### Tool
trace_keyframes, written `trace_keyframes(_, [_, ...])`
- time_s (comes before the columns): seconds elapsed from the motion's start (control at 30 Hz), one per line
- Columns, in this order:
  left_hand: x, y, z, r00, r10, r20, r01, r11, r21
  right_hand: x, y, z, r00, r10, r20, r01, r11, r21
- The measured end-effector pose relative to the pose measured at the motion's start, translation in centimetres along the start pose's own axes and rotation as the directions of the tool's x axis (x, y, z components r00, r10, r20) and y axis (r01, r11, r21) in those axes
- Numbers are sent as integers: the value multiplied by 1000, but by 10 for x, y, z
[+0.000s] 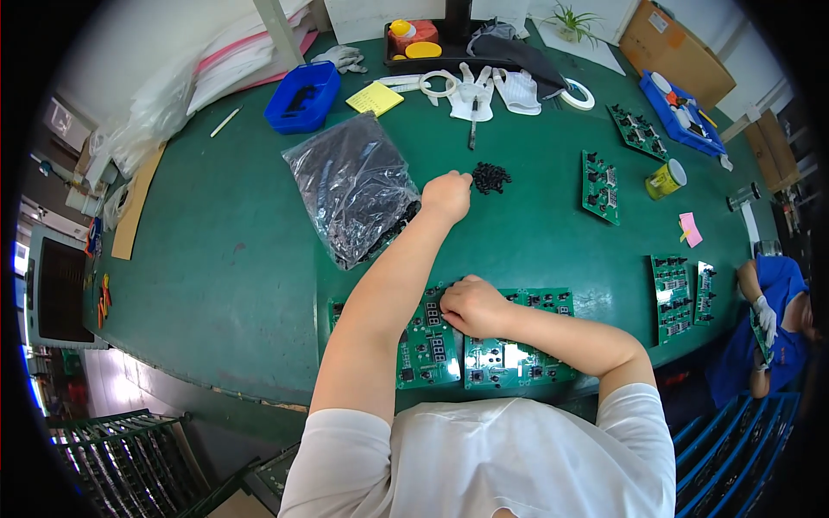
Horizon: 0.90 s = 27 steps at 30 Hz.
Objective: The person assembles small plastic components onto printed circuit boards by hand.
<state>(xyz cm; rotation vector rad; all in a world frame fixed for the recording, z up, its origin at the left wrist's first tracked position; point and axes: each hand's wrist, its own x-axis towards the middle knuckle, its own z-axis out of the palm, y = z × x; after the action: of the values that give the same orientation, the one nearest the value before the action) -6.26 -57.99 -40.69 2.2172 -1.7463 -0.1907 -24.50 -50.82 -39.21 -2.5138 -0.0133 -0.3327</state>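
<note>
My left hand (447, 195) reaches far forward, fingers curled, at the edge of a small heap of black parts (490, 178) on the green table (242, 250). What it holds, if anything, is hidden. My right hand (471, 305) rests with bent fingers on green circuit boards (509, 358) lying side by side near the table's front edge, pressing at the top of the left board (429, 350). My left forearm crosses over that board.
A clear bag of black parts (352, 186) lies left of my left hand. More circuit boards (599, 186) lie right, with a yellow cup (665, 180), blue trays (302, 97), gloves (473, 93) and tape rolls (577, 93). Another person in blue (768, 319) works at far right.
</note>
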Motion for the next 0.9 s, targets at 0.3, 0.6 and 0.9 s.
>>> trace_keyframes(0.3, [-37,0,-44,981,-8,-195,-80,894,-440,-1,7,-11,1000,13,3,-14,990,142])
trace_keyframes(0.6, [-171,-27,-92,984,-133,121,180,706,-685,5,2,-3,992,-124,1,124,992,7])
trace_keyframes(0.9, [-230,-12,-74,982,183,-52,-189,898,-398,6,1,-3,988,-144,60,147,989,-36])
